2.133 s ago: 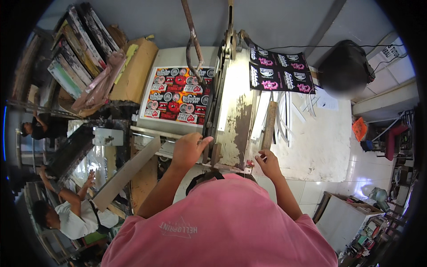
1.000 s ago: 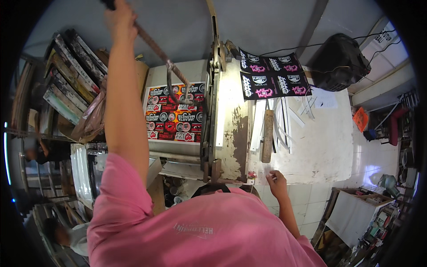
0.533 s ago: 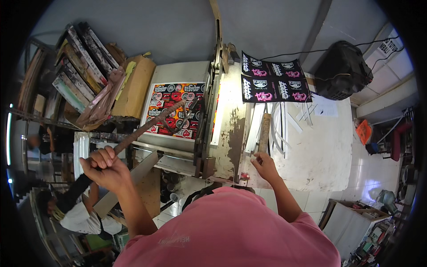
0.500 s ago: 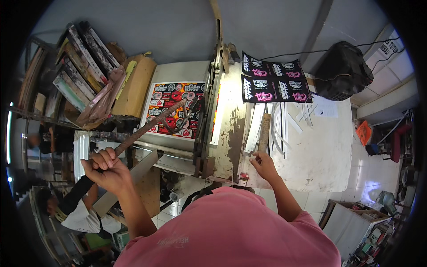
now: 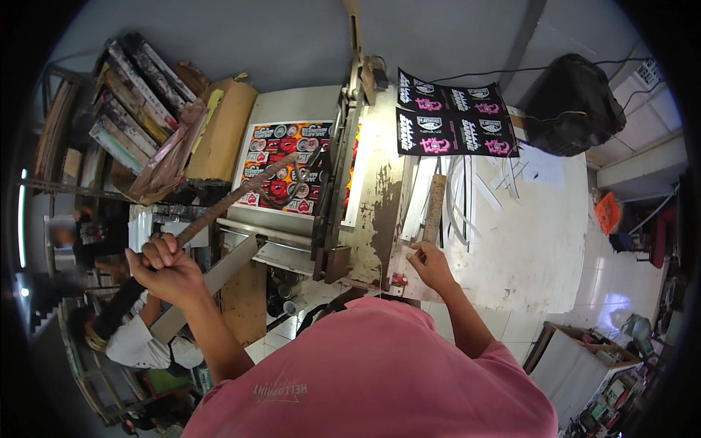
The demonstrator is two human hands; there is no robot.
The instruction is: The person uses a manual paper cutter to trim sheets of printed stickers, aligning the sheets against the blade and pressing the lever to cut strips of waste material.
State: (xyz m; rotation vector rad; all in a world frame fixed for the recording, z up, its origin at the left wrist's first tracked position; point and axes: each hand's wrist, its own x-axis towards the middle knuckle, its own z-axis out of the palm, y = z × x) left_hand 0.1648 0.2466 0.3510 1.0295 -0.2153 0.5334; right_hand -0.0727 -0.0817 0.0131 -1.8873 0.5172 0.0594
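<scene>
My left hand [image 5: 169,270] is wrapped round a long rusty lever [image 5: 226,204] that rises toward a paper cutter [image 5: 339,175]. A dark length continues the lever's line below the hand. Under the lever's far end lies a printed sheet [image 5: 266,139] in red, orange and black, partly beneath the cutter's dark metal frame. My right hand [image 5: 432,269] has its fingers curled at the near end of a mottled brown bar [image 5: 434,208] over the white table; the grip is partly hidden. White paper strips [image 5: 460,212] lie beside that bar.
A black sheet with pink and white prints [image 5: 453,120] lies at the table's back, near a black bulky case [image 5: 569,109]. Cardboard boxes and bundles [image 5: 219,131] fill the left shelf. Another person in a white shirt [image 5: 146,347] is at the lower left. The white table [image 5: 533,241] extends right.
The view has shifted slightly, moving the table things a little up. My left hand has moved slightly left with the lever. My right hand stays at the bar's near end.
</scene>
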